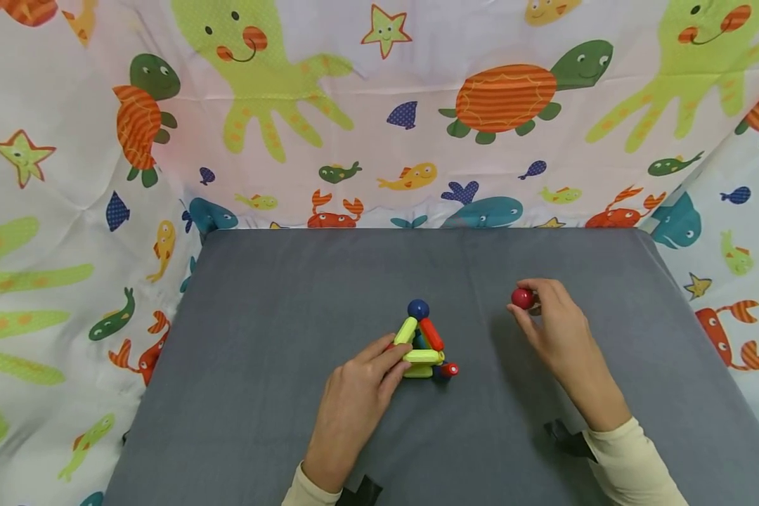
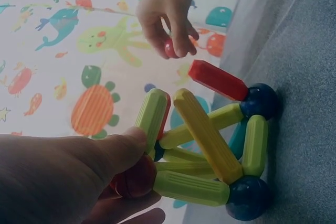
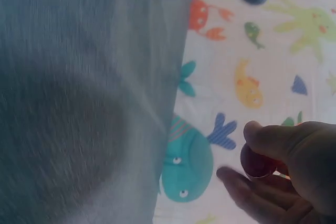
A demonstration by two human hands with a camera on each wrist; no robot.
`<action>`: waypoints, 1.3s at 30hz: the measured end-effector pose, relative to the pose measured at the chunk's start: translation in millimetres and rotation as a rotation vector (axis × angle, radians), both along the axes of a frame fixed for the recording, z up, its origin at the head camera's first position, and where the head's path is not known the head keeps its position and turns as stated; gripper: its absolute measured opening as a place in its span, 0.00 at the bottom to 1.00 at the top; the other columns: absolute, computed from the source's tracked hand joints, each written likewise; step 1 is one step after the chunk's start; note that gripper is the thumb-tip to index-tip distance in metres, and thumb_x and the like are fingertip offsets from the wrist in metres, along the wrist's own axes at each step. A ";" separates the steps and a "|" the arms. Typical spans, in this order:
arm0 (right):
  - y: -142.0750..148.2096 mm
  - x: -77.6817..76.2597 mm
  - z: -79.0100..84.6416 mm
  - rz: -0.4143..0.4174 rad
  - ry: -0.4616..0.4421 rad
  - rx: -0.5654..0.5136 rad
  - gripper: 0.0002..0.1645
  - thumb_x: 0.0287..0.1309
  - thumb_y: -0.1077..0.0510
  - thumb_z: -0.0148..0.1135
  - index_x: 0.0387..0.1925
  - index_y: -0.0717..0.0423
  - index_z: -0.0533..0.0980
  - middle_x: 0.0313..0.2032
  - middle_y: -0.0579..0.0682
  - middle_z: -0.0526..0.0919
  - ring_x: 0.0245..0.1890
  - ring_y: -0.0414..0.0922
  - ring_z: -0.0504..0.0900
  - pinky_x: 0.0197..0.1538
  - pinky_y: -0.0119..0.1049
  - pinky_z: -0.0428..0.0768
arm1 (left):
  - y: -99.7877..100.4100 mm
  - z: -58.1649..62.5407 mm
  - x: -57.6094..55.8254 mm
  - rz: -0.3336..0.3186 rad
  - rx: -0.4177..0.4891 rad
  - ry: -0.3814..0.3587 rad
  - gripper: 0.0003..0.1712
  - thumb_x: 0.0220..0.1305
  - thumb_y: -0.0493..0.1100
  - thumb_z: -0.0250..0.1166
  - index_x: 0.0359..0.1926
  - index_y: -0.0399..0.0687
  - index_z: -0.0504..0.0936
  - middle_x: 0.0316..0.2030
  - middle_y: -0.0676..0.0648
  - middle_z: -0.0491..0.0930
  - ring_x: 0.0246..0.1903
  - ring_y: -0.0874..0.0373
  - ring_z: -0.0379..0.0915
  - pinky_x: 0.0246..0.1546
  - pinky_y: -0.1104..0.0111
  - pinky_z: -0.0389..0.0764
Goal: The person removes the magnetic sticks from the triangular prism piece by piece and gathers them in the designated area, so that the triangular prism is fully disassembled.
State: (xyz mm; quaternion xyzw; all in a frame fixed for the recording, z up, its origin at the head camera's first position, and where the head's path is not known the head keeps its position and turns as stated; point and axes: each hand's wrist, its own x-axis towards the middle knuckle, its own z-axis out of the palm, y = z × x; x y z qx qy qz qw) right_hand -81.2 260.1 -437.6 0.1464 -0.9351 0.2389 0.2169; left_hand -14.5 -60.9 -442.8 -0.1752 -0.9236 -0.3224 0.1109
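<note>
Left hand [image 1: 354,397] holding rod frame [image 1: 424,356], red ball [image 1: 522,299] between right fingers [image 1: 540,284]

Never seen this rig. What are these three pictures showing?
There is no robot here, just a person's two bare hands. The wide picture comes from a camera worn on the head, looking forward and down. The other two come from one camera on each wrist, so they look sideways. A structure of colored rods and balls appears to rest on the gray table. The left hand grips it by a dark red ball; the right hand pinches another red ball, raised off the table.
</note>
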 end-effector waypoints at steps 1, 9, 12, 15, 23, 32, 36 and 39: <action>3.6 -4.7 0.5 -0.004 -0.009 0.001 0.30 0.56 0.66 0.80 0.57 0.67 0.77 0.49 0.62 0.80 0.41 0.55 0.84 0.42 0.54 0.86 | 0.0 0.0 -0.2 -0.003 0.005 -0.001 0.16 0.70 0.48 0.74 0.57 0.57 0.90 0.60 0.48 0.85 0.51 0.53 0.88 0.44 0.59 0.89; 26.3 -49.7 -4.0 0.003 0.005 0.037 0.26 0.57 0.64 0.80 0.56 0.66 0.82 0.49 0.62 0.79 0.44 0.56 0.81 0.44 0.55 0.83 | -0.3 0.8 -1.9 -0.007 0.007 -0.006 0.17 0.70 0.48 0.73 0.58 0.57 0.90 0.61 0.48 0.85 0.52 0.53 0.88 0.45 0.59 0.89; 28.3 -66.2 -6.0 0.011 -0.011 0.042 0.26 0.58 0.66 0.79 0.57 0.69 0.82 0.49 0.63 0.79 0.45 0.57 0.79 0.45 0.56 0.83 | -0.7 1.5 -2.1 -0.010 -0.003 -0.013 0.17 0.70 0.49 0.72 0.58 0.57 0.90 0.62 0.49 0.84 0.52 0.54 0.88 0.45 0.60 0.89; 26.7 -83.3 -7.0 0.011 -0.066 0.061 0.25 0.61 0.67 0.76 0.59 0.70 0.80 0.50 0.64 0.79 0.48 0.59 0.79 0.48 0.59 0.83 | -1.0 2.1 -1.6 -0.009 -0.009 -0.023 0.17 0.71 0.50 0.72 0.58 0.57 0.90 0.62 0.48 0.84 0.53 0.53 0.87 0.46 0.60 0.89; 24.7 -129.1 -18.9 0.021 -0.196 0.119 0.22 0.65 0.68 0.71 0.59 0.69 0.79 0.53 0.66 0.79 0.48 0.62 0.81 0.53 0.62 0.81 | -2.0 2.0 -0.1 -0.002 0.000 -0.027 0.17 0.70 0.48 0.73 0.58 0.57 0.90 0.62 0.47 0.84 0.53 0.53 0.87 0.46 0.59 0.89; 31.3 -163.3 -33.4 -0.008 -0.325 0.173 0.17 0.70 0.66 0.66 0.58 0.69 0.78 0.50 0.67 0.79 0.47 0.65 0.81 0.50 0.65 0.80 | -3.2 0.6 0.5 -0.019 0.008 -0.028 0.17 0.70 0.47 0.73 0.58 0.58 0.89 0.62 0.49 0.84 0.52 0.55 0.87 0.45 0.60 0.89; 33.4 -171.6 -36.1 -0.013 -0.362 0.195 0.18 0.71 0.66 0.65 0.58 0.70 0.77 0.52 0.69 0.78 0.49 0.67 0.81 0.53 0.66 0.79 | -2.9 0.1 0.0 -0.025 0.011 -0.017 0.18 0.70 0.47 0.74 0.59 0.57 0.89 0.61 0.50 0.84 0.51 0.56 0.88 0.44 0.62 0.89; 32.2 -176.6 -38.8 -0.014 -0.383 0.203 0.20 0.71 0.66 0.65 0.60 0.70 0.77 0.53 0.69 0.78 0.49 0.67 0.81 0.54 0.66 0.79 | -4.0 0.0 -0.8 -0.023 0.014 -0.017 0.18 0.70 0.47 0.74 0.59 0.58 0.89 0.61 0.51 0.84 0.50 0.57 0.88 0.43 0.63 0.89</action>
